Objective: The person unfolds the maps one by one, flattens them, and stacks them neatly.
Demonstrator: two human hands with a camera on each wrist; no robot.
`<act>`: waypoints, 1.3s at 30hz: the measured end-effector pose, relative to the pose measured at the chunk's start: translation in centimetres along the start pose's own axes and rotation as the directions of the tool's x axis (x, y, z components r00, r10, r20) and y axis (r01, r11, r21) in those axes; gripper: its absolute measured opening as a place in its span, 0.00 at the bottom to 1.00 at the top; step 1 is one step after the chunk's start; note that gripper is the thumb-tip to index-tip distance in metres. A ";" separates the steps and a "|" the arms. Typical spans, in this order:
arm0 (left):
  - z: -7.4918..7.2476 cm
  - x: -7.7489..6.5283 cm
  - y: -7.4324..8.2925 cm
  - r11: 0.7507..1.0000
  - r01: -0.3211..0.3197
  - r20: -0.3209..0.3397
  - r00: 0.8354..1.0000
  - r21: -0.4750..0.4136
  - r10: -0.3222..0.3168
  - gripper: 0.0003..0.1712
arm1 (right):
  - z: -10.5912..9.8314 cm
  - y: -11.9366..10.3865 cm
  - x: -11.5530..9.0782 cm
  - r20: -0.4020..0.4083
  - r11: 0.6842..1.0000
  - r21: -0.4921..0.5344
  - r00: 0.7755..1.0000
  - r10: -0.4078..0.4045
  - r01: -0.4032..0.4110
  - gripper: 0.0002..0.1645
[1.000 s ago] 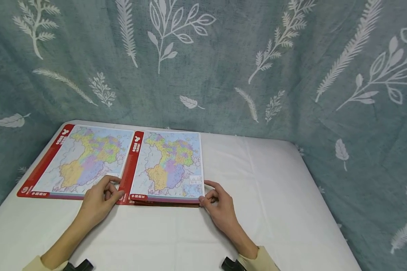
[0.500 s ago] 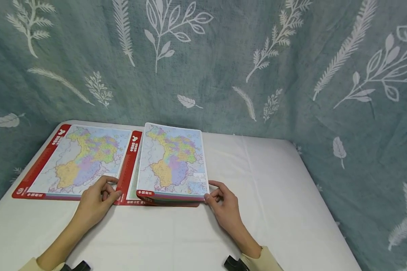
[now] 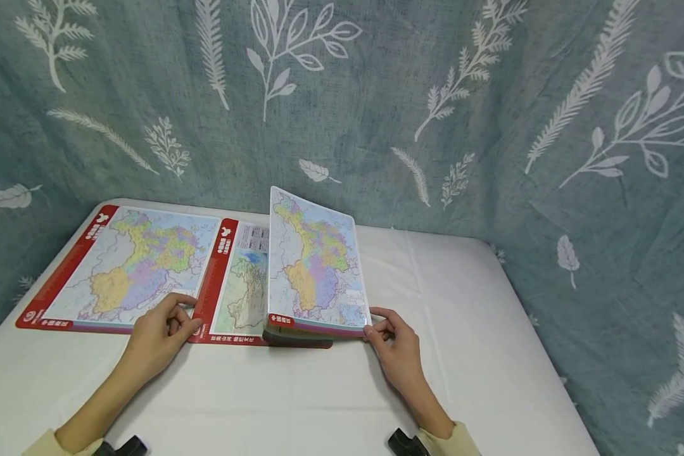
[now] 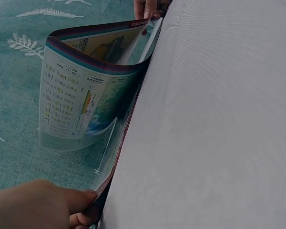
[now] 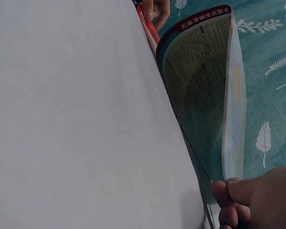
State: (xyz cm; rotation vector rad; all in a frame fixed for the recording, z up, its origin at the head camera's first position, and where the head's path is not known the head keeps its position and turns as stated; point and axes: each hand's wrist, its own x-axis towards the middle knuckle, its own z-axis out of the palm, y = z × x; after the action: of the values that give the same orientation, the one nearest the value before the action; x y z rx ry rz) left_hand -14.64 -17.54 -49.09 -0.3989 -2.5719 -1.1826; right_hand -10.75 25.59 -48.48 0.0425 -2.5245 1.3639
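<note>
Far off at my end, I see the right hand [image 3: 396,345] with its thumb and finger pinched together on the near right corner of a top map page [image 3: 319,266]. The other fingers of that hand are bent in. The page is over the right part of a lower map page [image 3: 242,297] and tilts up, with its back edge higher than its front edge. It has yellow, purple and green land with pale blue around it. In my right wrist view the page bends in a big curve, and small writing fills the inside. My left wrist view shows a chart and some blue and green on the curved side. The left hand [image 3: 161,332] pinches the near left corner of the lower page, thumb on top, fingers curled under. A wide red strip [image 3: 211,285] runs up that side, and next to it I can see part of a green map. To the left, a second map [image 3: 148,266] with a red edge lies flat, just beside the lower page. All of this is on a white table [image 3: 490,329]. Behind it I see a blue-green cloth [image 3: 370,82] with white leaves.
</note>
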 end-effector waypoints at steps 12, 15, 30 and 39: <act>0.1 0.2 -0.1 1.000 -0.001 0.001 1.000 0.004 0.001 0.19 | -1.8 1.7 0.0 -0.027 0.997 -0.071 0.999 0.016 -0.018 0.21; 0.1 0.2 -0.2 1.000 -0.004 0.006 1.000 0.007 0.004 0.19 | -2.3 2.0 0.0 -0.029 0.995 -0.099 1.000 -0.003 0.001 0.21; 0.2 -0.1 -0.2 1.000 0.017 0.008 1.000 0.014 -0.017 0.19 | -5.3 4.2 0.4 -0.037 0.986 -0.166 0.999 -0.034 0.028 0.20; -0.1 0.1 -0.3 1.000 0.008 0.008 1.000 0.019 -0.008 0.20 | -7.1 5.6 0.5 -0.065 0.986 -0.164 0.998 -0.021 0.010 0.19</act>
State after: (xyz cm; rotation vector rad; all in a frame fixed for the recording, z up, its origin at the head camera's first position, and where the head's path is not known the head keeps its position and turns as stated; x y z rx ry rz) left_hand -14.82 -17.79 -49.18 -0.3899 -2.5921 -1.1607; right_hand -10.52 34.65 -49.23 -0.0149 -2.5655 1.1280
